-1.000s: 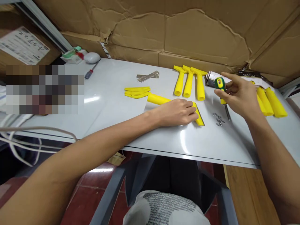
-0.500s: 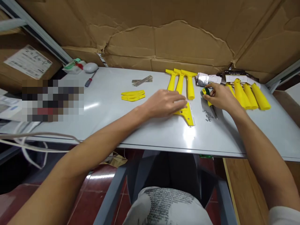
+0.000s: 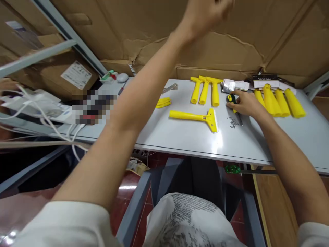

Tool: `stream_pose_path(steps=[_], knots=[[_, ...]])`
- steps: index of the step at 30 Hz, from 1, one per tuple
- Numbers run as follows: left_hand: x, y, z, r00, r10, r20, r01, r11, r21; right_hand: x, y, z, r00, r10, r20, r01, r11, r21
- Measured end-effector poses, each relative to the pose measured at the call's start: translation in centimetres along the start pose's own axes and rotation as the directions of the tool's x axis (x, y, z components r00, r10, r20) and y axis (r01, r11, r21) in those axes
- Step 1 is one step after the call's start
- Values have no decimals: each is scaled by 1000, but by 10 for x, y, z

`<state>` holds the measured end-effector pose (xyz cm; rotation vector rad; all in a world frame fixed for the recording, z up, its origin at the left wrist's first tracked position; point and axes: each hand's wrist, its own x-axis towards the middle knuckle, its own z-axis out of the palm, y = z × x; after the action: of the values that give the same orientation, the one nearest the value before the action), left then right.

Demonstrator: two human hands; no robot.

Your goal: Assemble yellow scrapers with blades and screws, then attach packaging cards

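Midway between the worktop's [image 3: 180, 137] front and back edges, I see a yellow scraper [image 3: 190, 116] lying unheld. My left hand [image 3: 208, 13] hangs high, grip unclear; my right hand [image 3: 245, 103] grips a screwdriver [image 3: 232, 99]. Likely between handling steps; the next calls for steadying the yellow scraper.

The yellow scraper [image 3: 190, 116] lay flat on the bench [image 3: 177, 139], handle leftward, wide head rightward. The green-and-yellow screwdriver [image 3: 232, 98], held in the right hand [image 3: 247, 103], slanted down beside small loose metal screws [image 3: 232, 122].
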<state>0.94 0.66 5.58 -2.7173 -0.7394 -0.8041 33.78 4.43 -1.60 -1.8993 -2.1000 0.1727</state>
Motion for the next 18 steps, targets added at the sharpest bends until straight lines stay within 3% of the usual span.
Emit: stream_pose_path(steps=[3, 6, 9, 12, 15, 18], knots=[[1, 9, 10, 999, 52, 16, -52, 999, 9, -3, -1, -10, 999, 30, -42, -29, 999, 27], [-13, 13, 20, 989, 129, 68, -133, 989, 61, 1, 0, -20, 972, 109, -208, -31, 937, 347], [-39, 10, 30, 957, 275, 94, -287, 944, 161, 6, 0, -22, 957, 188, -219, 42, 662, 749], [-58, 3, 47, 983, 179, 45, -184, 959, 214, 0, -12, -21, 992, 106, -63, 6, 465, 885], [-62, -4, 64, 994, 106, 13, -106, 968, 228, -18, -38, -24, 1000, 9, -23, 16, 464, 885], [-62, -10, 74, 988, 147, -35, -133, 954, 269, -39, -64, -30, 987, -42, -156, 153, 556, 817]])
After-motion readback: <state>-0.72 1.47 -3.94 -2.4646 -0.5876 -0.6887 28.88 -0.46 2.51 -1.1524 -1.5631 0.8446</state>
